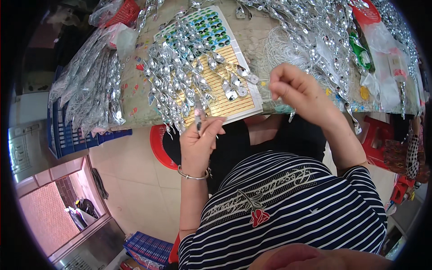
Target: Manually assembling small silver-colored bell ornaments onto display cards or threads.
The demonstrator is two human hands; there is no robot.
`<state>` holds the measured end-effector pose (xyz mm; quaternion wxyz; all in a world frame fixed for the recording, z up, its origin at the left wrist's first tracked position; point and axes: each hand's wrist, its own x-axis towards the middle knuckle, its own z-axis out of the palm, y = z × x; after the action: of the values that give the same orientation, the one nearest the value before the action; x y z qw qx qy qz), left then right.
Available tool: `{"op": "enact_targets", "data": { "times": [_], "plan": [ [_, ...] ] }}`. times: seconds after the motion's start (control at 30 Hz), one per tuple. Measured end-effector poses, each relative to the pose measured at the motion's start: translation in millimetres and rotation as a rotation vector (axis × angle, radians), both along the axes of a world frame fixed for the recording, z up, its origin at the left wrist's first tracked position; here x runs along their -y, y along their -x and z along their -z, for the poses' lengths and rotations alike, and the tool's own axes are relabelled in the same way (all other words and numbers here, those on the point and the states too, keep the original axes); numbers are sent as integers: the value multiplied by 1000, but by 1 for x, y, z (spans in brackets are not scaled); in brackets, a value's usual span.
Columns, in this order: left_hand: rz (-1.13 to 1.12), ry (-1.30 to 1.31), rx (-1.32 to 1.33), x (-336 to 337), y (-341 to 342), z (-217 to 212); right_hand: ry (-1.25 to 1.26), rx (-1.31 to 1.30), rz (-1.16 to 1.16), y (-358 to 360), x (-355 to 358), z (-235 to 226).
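Observation:
My left hand (198, 146) is closed at the table's front edge, pinching a shiny silver twisted strip (198, 110) that stands up from the fingers. To the right, my right hand (299, 90) is raised over the table with its thumb and fingers pressed together; anything between them is too small to make out. Between and beyond the hands, a heap of silver twisted strips (173, 76) lies across sheets of gold stickers (213, 101) and blue-green round stickers (209, 27). A tangle of thin white string (285, 51) lies beyond my right hand.
More silver strips (310, 27) cover the table's far right. Plastic-wrapped strips (87, 85) hang over the left edge above a blue crate (56, 130). Red baskets (123, 13) and a green scoop-like item (360, 51) lie around. A red stool (157, 146) stands below the table.

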<state>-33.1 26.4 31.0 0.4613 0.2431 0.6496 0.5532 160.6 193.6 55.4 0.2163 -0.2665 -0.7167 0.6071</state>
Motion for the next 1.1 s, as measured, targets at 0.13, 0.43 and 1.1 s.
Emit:
{"op": "enact_targets", "data": {
  "times": [0.13, 0.43, 1.1],
  "plan": [
    [-82, -9, -10, -1, 1, 2, 35, 66, 106, -15, -14, 6],
    [171, -102, -71, -29, -21, -9, 94, 105, -122, 4, 15, 1],
    [283, 79, -83, -30, -2, 0, -413, 193, -24, 15, -3, 14]
  ]
}}
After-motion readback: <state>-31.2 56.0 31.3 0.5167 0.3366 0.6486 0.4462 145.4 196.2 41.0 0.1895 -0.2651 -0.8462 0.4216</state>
